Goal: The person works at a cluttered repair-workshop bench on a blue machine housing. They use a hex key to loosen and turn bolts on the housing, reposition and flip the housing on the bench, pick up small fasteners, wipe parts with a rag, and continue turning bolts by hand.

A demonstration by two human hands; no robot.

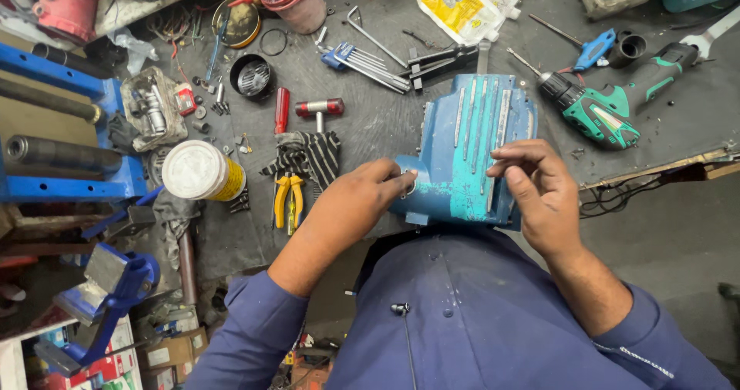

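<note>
The blue housing (466, 155) lies at the table's (385, 120) near edge, just ahead of the person's chest. The left hand (362, 197) grips its lower left corner, thumb by a round opening; the right hand (539, 186) pinches something small over the ribbed top, too small to tell. This looks like a fitting step, calling for a steady, fine placement. The drill (609, 109) lies right, pliers (289, 197) left; little room remains toward the edge.

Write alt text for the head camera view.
Both bare hands grip a blue ribbed metal housing on a cluttered workbench: left hand at its lower-left corner, right hand on its right side. A green cordless drill lies right; yellow-handled pliers left.
</note>
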